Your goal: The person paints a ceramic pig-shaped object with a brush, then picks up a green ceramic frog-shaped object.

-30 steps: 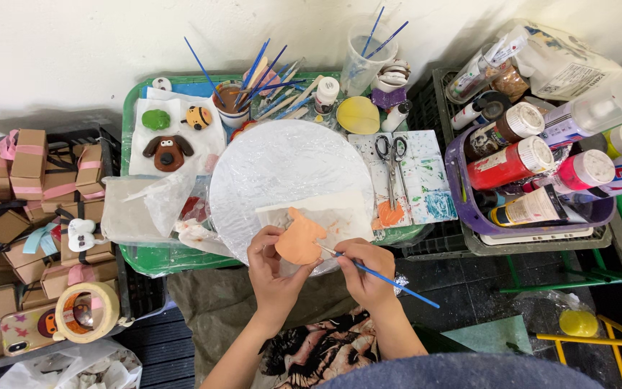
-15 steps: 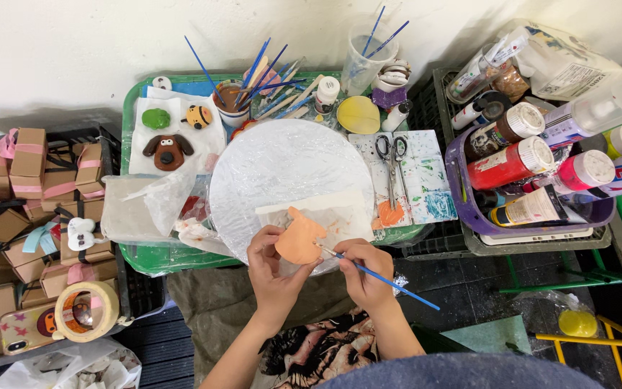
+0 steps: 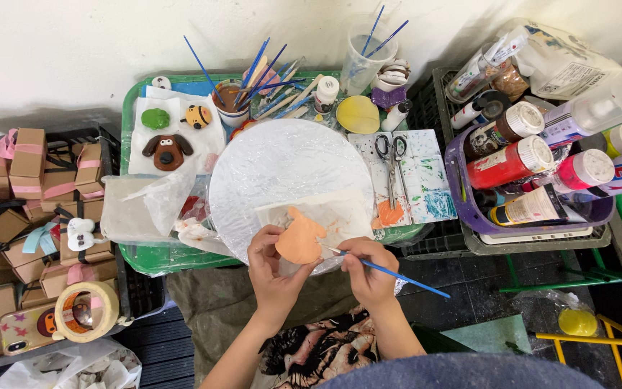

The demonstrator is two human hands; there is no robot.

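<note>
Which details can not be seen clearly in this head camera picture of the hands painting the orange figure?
- Brush tip: where the blue paintbrush meets the orange figure is too small to make out.
- Underside of the figure: covered by the left hand.
- Right hand grip: fingers curl over the handle, hiding it.
- Lower bottles in the purple basket: hidden under the upper ones.

Between the left hand's fingers sits a flat orange clay figure. The right hand's fingers pinch a thin blue-handled paintbrush. Beyond the fingertips lies a round white plastic-wrapped board.
</note>
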